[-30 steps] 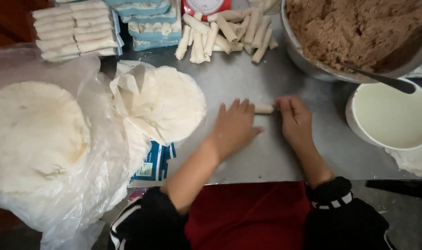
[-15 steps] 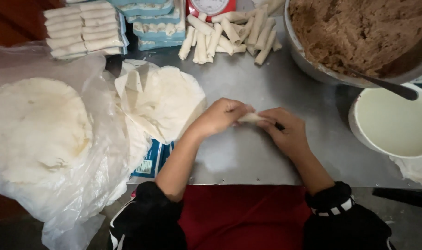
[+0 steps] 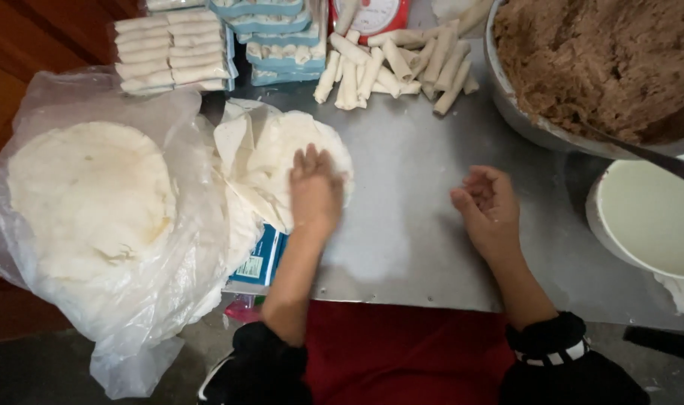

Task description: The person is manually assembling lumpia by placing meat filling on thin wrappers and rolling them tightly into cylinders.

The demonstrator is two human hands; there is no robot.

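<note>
My left hand [image 3: 316,191] lies flat, fingers spread, on a loose stack of thin white round wrappers [image 3: 263,150] on the metal table [image 3: 409,232]. To its right, my right hand [image 3: 488,210] hovers over bare metal with the palm up and the fingers loosely curled, holding nothing. A pile of finished pale rolls [image 3: 394,64] lies at the back of the table, beyond both hands.
A big metal bowl of brown filling [image 3: 604,60] with a spoon handle [image 3: 646,157] stands back right, a white bowl [image 3: 649,217] below it. A plastic bag of round wrappers [image 3: 87,202] lies left. Trays of packed rolls [image 3: 173,49] and a red scale [image 3: 368,15] line the back.
Both hands have let go of the roll they were shaping. My left hand has moved left onto the wrapper stack, and my right hand is now empty.
</note>
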